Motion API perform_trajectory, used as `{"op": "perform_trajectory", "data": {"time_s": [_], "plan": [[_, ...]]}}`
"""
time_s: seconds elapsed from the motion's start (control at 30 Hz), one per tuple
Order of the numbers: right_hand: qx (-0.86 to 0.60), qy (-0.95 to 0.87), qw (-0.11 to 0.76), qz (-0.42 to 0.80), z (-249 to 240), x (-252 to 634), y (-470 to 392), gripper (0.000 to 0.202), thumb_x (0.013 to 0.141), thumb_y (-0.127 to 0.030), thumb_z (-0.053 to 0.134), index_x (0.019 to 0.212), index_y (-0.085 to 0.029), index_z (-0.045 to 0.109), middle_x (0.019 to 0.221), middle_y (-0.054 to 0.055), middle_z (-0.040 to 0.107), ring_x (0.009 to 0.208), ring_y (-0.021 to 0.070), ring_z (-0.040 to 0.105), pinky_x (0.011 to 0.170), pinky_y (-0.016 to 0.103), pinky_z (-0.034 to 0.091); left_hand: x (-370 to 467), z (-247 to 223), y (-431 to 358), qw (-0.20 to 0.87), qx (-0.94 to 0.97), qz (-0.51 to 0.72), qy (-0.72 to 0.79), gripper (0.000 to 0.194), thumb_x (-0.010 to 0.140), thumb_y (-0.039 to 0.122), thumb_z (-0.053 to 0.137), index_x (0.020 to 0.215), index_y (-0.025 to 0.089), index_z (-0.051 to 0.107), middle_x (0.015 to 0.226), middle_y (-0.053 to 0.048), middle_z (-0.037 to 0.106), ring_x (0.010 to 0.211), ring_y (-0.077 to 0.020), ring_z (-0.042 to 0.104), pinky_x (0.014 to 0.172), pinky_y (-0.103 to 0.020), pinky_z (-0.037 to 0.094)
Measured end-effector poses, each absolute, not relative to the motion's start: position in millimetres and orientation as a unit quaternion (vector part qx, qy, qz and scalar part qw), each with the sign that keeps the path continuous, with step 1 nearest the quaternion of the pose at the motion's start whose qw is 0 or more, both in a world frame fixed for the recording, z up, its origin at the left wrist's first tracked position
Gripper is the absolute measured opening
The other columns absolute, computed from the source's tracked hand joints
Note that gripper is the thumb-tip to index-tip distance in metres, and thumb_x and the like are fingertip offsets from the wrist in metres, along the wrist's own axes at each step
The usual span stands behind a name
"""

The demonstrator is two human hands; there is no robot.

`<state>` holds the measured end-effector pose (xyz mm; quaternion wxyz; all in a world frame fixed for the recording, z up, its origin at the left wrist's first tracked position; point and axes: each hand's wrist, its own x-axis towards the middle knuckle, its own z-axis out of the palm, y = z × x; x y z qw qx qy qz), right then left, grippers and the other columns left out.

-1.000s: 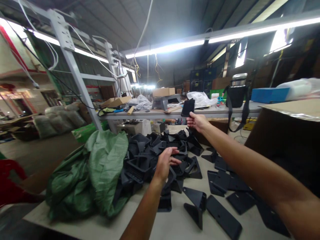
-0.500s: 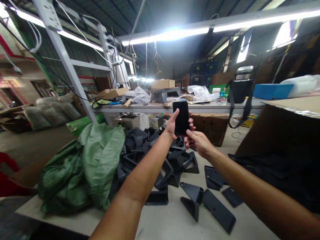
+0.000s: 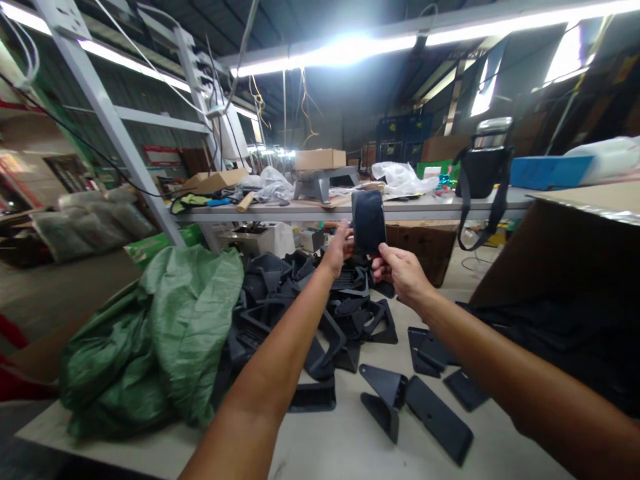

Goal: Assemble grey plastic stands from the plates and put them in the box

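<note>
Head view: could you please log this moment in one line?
right hand: holds black panel near lower corner | left hand: at panel's left edge, contact unclear | table: black parts, green sack

The place is a factory workshop. A work table [image 3: 325, 457] carries a big heap of black molded parts [image 3: 350, 310] next to a green woven sack [image 3: 195, 313], and the shelf [image 3: 280, 215] behind it holds a carton [image 3: 320, 159] and crumpled plastic wrap [image 3: 400, 175]. Grey metal framing [image 3: 95, 107] rises at left, yellow wires [image 3: 258, 101] dangle, and long strip lights [image 3: 310, 59] hang beneath a ribbed roof [image 3: 310, 17]. Wrapped bundles [image 3: 70, 233] lie piled on the floor [image 3: 75, 283]. In the dim background, the stacked blue shapes are probably crates [image 3: 395, 137].
</note>
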<state>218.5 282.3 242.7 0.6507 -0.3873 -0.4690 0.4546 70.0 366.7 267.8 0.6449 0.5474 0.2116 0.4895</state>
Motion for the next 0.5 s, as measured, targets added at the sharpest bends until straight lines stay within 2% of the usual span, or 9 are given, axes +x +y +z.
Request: {"op": "perform_trajectory", "data": {"time_s": [0.07,0.13,0.27,0.4,0.5], "plan": [[-0.391,-0.458,0.664,0.443,255.7,226.4,294.1,0.042,0.102,-0.049,0.072,0.075,-0.017,0.065,0.066,0.002,0.071,0.049,0.0103,0.062,0.048,0.02,0.051,55.5,249.4,355.5,0.575,0.568,0.525,0.265,0.075,0.101,0.077,0.041,0.13,0.013,0.066,0.087,-0.012,0.082,0.08,-0.0249,0.078,0.08,-0.033,0.055],[-0.398,-0.448,0.674,0.431,268.0,235.0,306.9,0.039,0.105,-0.044,0.069,0.078,-0.017,0.065,0.065,0.002,0.071,0.048,0.0101,0.062,0.047,0.019,0.052,40.7,224.7,331.4,0.533,0.569,0.558,0.283,0.074,0.1,0.078,0.043,0.127,0.012,0.066,0.084,-0.012,0.081,0.074,-0.0235,0.077,0.078,-0.032,0.055],[-0.412,-0.433,0.686,0.415,284.1,247.8,330.1,0.037,0.109,-0.037,0.064,0.078,-0.017,0.064,0.064,0.001,0.07,0.046,0.0096,0.061,0.045,0.019,0.052,17.8,169.7,261.7,0.55,0.594,0.516,0.28,0.075,0.101,0.078,0.04,0.115,0.011,0.071,0.086,-0.013,0.079,0.067,-0.0219,0.074,0.072,-0.033,0.054],[-0.421,-0.426,0.689,0.408,289.0,252.7,345.5,0.038,0.108,-0.039,0.066,0.078,-0.017,0.063,0.062,0.001,0.068,0.045,0.0095,0.061,0.045,0.019,0.052,-1.2,123.0,199.0,0.586,0.611,0.441,0.297,0.065,0.103,0.072,0.047,0.112,0.014,0.074,0.089,-0.013,0.078,0.071,-0.0223,0.073,0.073,-0.034,0.054],[-0.424,-0.421,0.694,0.402,288.1,253.1,351.6,0.038,0.109,-0.038,0.065,0.078,-0.016,0.063,0.062,0.001,0.069,0.045,0.0089,0.061,0.045,0.019,0.052,-19.2,94.9,170.3,0.612,0.594,0.41,0.324,0.066,0.101,0.074,0.049,0.109,0.014,0.078,0.089,-0.014,0.077,0.074,-0.0236,0.072,0.073,-0.035,0.054]]}}
